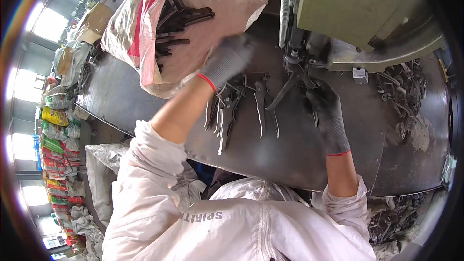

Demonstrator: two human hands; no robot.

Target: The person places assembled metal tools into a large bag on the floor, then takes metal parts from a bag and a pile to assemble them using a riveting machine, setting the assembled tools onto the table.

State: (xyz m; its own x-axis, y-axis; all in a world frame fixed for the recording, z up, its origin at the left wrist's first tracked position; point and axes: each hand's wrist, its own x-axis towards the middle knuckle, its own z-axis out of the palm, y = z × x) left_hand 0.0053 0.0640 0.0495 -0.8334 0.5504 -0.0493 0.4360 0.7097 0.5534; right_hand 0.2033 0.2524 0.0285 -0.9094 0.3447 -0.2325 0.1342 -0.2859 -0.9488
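Note:
My right hand, in a dark grey glove with a red cuff edge, is closed around one leg of a dark metal plier-like tool. The tool's upper end sits under the press head, and its two legs spread downward. My left hand, gloved the same way, is smeared by motion beside the mouth of a white and red woven sack; its fingers cannot be made out. Below it, several similar plier-like tools lie on the metal table. Another such tool lies between them and my right hand.
Dark tool parts stick out inside the sack. The press's green housing overhangs the far right. A small metal block and a heap of metal pieces lie at right. Colourful stacked sacks stand at far left.

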